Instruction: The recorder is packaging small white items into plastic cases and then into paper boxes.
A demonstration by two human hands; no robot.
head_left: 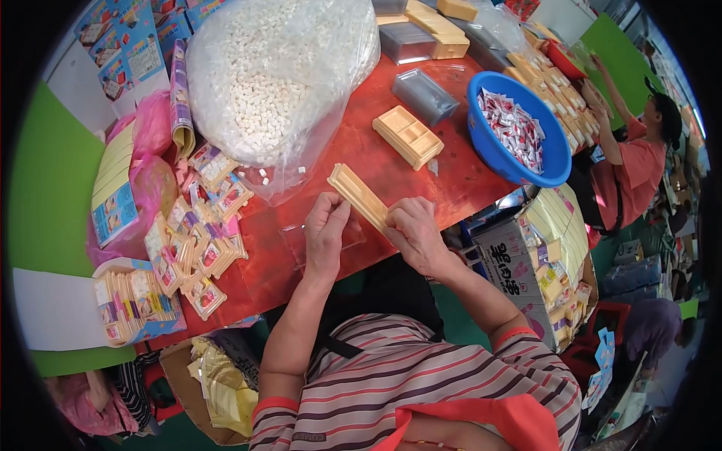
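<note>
A cream plastic compartment tray (359, 195) is held tilted on its edge above the red table, so its inside is hidden. My left hand (326, 234) pinches its left end between thumb and fingers. Around its right end my right hand (416, 234) has its fingers curled. Beyond my hands lies a similar cream tray (408, 136) with its compartments facing up. A clear plastic piece (295, 242) seems to lie on the table by my left hand. A large clear bag (259, 83) full of small white cubes stands behind it.
To the right, a blue basin (519, 128) of small sachets sits at the table edge. Grey transparent covers (425, 96) lie near it. Packed small boxes (197, 244) are heaped at left beside a carton (139, 301). A co-worker (635, 161) works at far right.
</note>
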